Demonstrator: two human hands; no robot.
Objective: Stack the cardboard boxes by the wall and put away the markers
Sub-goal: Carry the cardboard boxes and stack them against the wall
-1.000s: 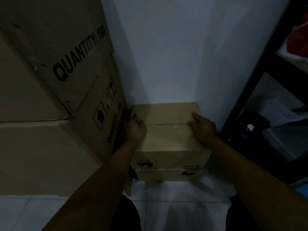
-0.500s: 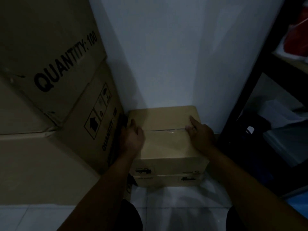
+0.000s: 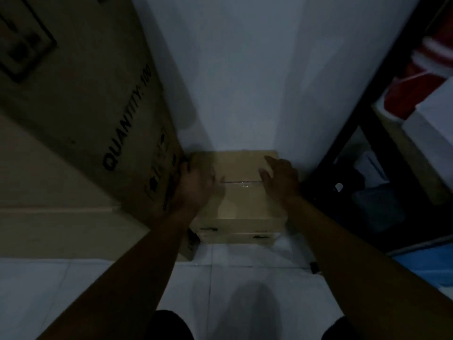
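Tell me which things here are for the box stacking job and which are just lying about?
For the job:
- small top box, under both hands
- box beneath it
- left hand
- right hand
- big QUANTITY cartons stacked by the wall

Just lying about:
- black shelf rack
- red and white thing on the rack
- blue thing on the floor

No markers in view.

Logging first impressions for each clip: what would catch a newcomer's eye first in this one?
Two hands, left and right, rest on a small taped box that sits on another small box against the white wall. A tall stack of big boxes printed "QUANTITY: 100" looms to the left, touching the small ones. A dark shelf stands to the right.
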